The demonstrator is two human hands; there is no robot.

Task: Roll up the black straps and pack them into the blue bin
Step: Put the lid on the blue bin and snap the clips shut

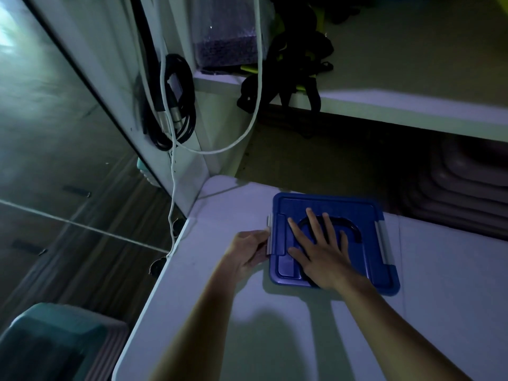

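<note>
Head view: we find the blue bin (334, 243) standing on the white surface (220, 312), its blue lid (368, 213) on top with a dark carry handle (354, 229) lying flat in the lid's recess. A grey latch (270, 233) sits on the bin's left side and a second grey latch (384, 242) on its right side. The right hand (320, 253) lies flat on the lid, palm down, fingers spread wide over the handle; its grip is fully open and has hold of nothing. The left hand (248, 250) is at the bin's left edge, fingertips touching the left latch; its grip is partly curled, and we cannot tell whether it clasps the latch or only presses it. We note a tangle of black straps (291, 70) on the shelf (412, 86) above and behind the bin, well apart from it, some ends hanging over the shelf edge. A white cord (257, 78) loops down in front of the straps. Coiled black cables (173, 105) hang on the cabinet side at left
</note>
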